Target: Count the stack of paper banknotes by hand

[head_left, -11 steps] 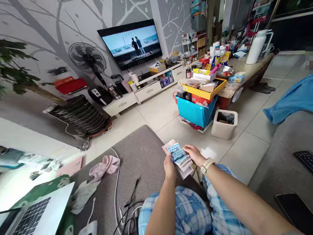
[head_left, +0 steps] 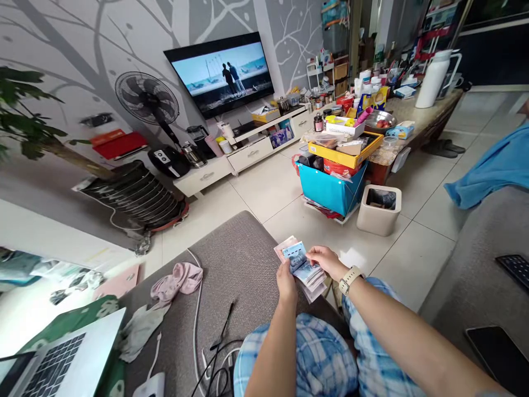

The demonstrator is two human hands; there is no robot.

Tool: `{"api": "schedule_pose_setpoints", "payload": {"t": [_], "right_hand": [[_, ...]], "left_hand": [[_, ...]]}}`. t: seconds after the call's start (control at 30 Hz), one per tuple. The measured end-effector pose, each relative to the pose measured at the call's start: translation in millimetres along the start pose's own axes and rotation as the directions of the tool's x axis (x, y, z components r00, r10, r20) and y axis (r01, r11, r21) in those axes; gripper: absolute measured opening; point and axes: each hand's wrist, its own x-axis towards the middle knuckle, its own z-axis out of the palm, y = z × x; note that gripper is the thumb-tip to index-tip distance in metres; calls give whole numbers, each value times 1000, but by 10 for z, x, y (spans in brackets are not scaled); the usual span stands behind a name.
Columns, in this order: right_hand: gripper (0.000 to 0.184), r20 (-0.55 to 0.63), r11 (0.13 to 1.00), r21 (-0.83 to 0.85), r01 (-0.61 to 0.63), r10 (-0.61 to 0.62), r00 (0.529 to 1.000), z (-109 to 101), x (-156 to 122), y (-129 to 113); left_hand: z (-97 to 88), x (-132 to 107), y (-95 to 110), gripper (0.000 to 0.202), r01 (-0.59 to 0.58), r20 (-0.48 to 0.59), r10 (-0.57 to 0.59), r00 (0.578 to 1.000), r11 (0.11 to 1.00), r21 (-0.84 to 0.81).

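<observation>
Together, both hands hold a wad of notes (head_left: pixel 303 268) over the person's lap, just past the checked blue trousers (head_left: pixel 314 353).

The left hand (head_left: pixel 286 285) grips the wad from its near left side, its thumb pressed on the top sheet and its fingers curled underneath, out of sight. The right hand (head_left: pixel 328 261), with a pale watch (head_left: pixel 349 279) on its wrist, closes on the wad's right edge, fingertips pinching the upper blue note. The sheets fan out slightly between the two hands, a pink one showing at the far left corner. The wad hangs above the right edge of the grey sofa seat (head_left: pixel 233 256), where a pink cloth (head_left: pixel 178 277) lies to the left. Farther off on the tiled floor stand a blue bin (head_left: pixel 330 192) and a beige waste basket (head_left: pixel 378 216).
</observation>
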Motion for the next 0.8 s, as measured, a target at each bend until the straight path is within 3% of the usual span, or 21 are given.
{"api": "schedule_pose_setpoints", "payload": {"t": [0.33, 0.8], "right_hand": [[36, -62, 997, 40, -66, 69, 996, 13, 18, 65], [24, -87, 998, -41, 45, -49, 995, -13, 58, 87]], "left_hand": [[-2, 14, -24, 28, 4, 12, -3, 1000, 1000, -19], [8, 14, -39, 33, 29, 70, -25, 997, 998, -51]]}}
